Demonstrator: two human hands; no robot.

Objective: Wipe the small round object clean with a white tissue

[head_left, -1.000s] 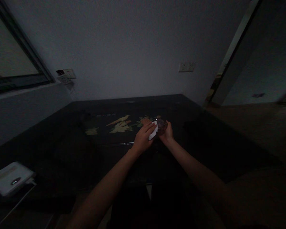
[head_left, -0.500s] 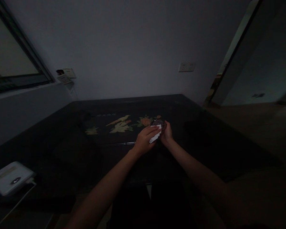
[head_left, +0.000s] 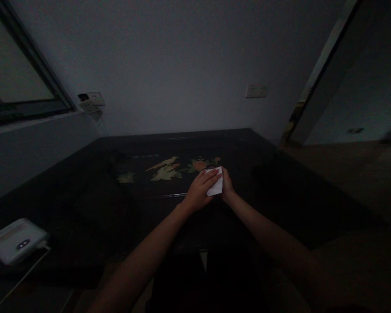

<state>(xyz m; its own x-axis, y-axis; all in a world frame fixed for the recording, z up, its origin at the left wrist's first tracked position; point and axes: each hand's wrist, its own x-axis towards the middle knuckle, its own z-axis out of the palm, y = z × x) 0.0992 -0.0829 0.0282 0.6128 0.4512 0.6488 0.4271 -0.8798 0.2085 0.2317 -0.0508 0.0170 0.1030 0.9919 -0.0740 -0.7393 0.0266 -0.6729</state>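
A folded white tissue (head_left: 217, 186) is in my left hand (head_left: 199, 190), whose fingers lie over it and press it against a see-through, dark-looking round thing (head_left: 211, 166). Only a bit of that thing's rim shows above the tissue, so its exact kind is not clear; it looks like glass. My right hand (head_left: 227, 183) is closed round its right side, with most of the fingers hidden behind. Both hands are together, just above the dark table (head_left: 163, 213).
A painted bird and flowers (head_left: 164, 171) decorate the table top. To the left sits a white box-like device (head_left: 18, 241) with a cable (head_left: 22, 278). Wall sockets (head_left: 256, 91) are behind the table, and a window (head_left: 16, 56) is at upper left. The room is dim.
The tissue has spread flatter and shifted slightly right, covering more of the round thing, whose rim showed more before. Both hands stay in nearly the same place.
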